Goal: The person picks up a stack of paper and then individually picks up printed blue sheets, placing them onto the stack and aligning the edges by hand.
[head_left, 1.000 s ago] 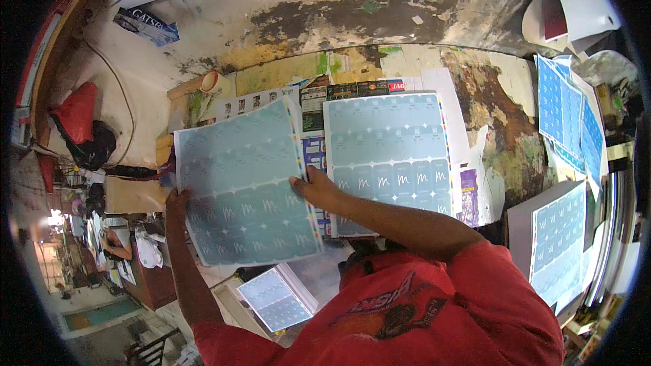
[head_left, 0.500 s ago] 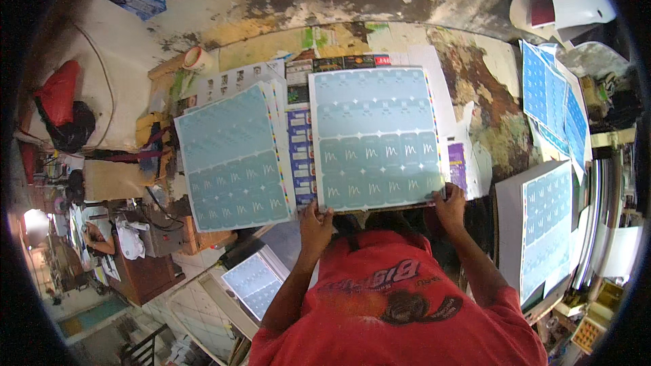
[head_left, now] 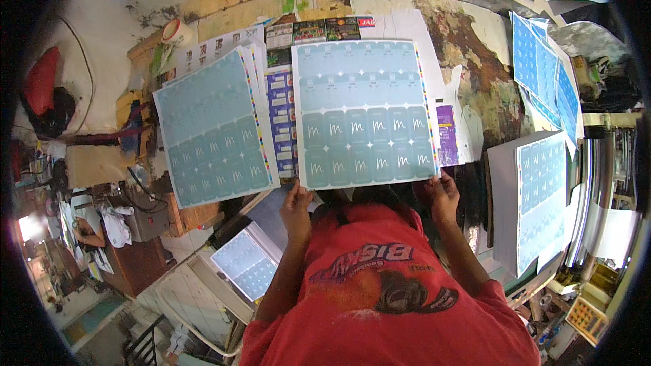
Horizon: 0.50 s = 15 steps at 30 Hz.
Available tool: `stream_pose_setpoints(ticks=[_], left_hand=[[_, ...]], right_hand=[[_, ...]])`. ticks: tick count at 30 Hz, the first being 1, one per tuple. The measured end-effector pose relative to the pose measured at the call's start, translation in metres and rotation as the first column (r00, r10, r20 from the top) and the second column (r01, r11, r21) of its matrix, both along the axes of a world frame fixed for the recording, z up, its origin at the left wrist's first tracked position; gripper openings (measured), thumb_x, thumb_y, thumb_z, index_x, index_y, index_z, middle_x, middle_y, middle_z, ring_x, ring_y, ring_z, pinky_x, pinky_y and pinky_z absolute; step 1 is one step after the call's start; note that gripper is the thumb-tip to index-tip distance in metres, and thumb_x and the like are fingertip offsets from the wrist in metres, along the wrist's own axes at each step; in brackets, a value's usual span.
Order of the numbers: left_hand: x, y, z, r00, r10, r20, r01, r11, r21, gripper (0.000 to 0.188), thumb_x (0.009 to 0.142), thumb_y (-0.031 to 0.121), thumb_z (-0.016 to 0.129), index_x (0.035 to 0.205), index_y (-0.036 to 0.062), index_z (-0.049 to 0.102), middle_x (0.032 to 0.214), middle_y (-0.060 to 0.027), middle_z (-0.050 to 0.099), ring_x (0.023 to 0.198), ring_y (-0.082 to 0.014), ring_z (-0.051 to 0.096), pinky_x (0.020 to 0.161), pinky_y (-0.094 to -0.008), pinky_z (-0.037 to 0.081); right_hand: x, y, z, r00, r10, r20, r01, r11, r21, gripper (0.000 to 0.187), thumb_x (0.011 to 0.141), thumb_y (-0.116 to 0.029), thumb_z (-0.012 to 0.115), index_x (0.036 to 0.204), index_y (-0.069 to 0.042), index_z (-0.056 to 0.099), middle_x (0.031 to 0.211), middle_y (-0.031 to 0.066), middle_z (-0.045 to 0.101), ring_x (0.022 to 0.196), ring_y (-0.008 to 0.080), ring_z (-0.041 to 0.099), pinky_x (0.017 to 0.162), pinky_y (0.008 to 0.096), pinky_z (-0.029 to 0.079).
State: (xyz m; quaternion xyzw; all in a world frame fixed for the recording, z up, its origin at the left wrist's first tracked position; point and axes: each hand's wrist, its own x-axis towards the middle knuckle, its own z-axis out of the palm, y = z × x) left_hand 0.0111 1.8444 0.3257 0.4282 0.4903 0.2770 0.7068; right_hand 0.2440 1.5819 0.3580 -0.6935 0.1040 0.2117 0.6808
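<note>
A printed sheet (head_left: 363,105) with rows of pale blue-green panels lies in front of me, on top of other printed paper. My left hand (head_left: 296,209) is closed at its near left corner, the fingertips pinching the edge. At the near right corner my right hand (head_left: 444,198) is closed too, thumb and fingers on the sheet's edge. To the left, a stack of similar sheets (head_left: 213,135) lies at a slant, its right edges fanned out.
A tall stack of printed sheets (head_left: 540,196) stands at the right, with loose blue sheets (head_left: 542,74) behind it. A tape roll (head_left: 176,32) sits at the table's far left. Below left is another stack (head_left: 245,264). Another person's arm (head_left: 89,234) shows at far left.
The whole view has shifted, so the table and sheets appear higher and further left. My hands stay at the sheet's near corners, with the right fingers now covering less of its corner.
</note>
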Motion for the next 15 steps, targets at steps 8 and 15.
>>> stream_pose_setpoints(ticks=[8, 15], left_hand=[[0.018, -0.008, 0.017, 0.978, 0.074, -0.195, -0.026, 0.971, 0.24, 0.034, 0.094, 0.018, 0.07, 0.119, -0.0046, 0.066, 0.097, -0.0126, 0.07, 0.084, -0.0165, 0.068, 0.076, -0.0311, 0.056], [0.019, -0.017, -0.003, 0.786, 0.174, -0.593, 0.41, 0.571, 0.711, 0.037, 0.09, 0.029, 0.072, 0.113, 0.0022, 0.066, 0.11, -0.0155, 0.062, 0.097, -0.0299, 0.061, 0.084, -0.0461, 0.047]], right_hand=[[-0.007, -0.001, -0.02, 0.975, 0.002, 0.223, 0.02, 0.995, -0.094, 0.023, 0.094, -0.015, 0.07, 0.107, 0.003, 0.061, 0.087, 0.0038, 0.065, 0.072, 0.0082, 0.058, 0.063, 0.0235, 0.048], [-0.006, 0.004, -0.019, 0.83, 0.252, 0.498, 0.068, 0.84, -0.538, 0.054, 0.084, -0.03, 0.08, 0.119, 0.002, 0.054, 0.11, 0.0131, 0.061, 0.097, 0.0238, 0.058, 0.083, 0.0367, 0.047]])
